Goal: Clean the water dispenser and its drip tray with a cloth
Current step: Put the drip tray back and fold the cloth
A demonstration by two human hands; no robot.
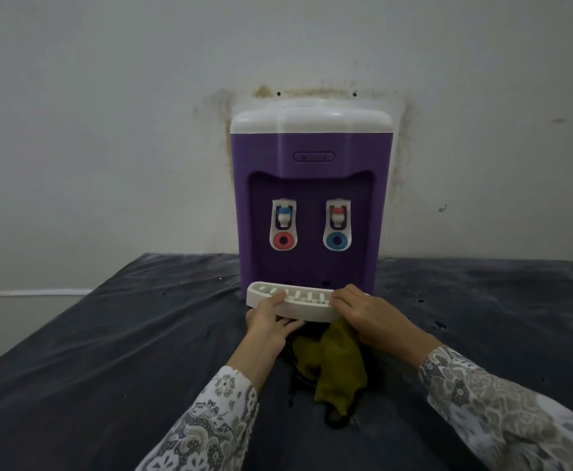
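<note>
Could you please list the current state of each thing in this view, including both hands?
Purple plastic water dispenser with white top: upright against the wall, drip tray slot empty.
White slotted plastic drip tray: out of the dispenser, held in front of it.
Olive-green cloth: crumpled, hanging beneath the right hand.
Left hand: grips the tray's left part.
Right hand: grips the tray's right end.

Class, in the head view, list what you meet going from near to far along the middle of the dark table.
Olive-green cloth → white slotted plastic drip tray, held by both hands → purple water dispenser with white top → stained white wall.
</note>
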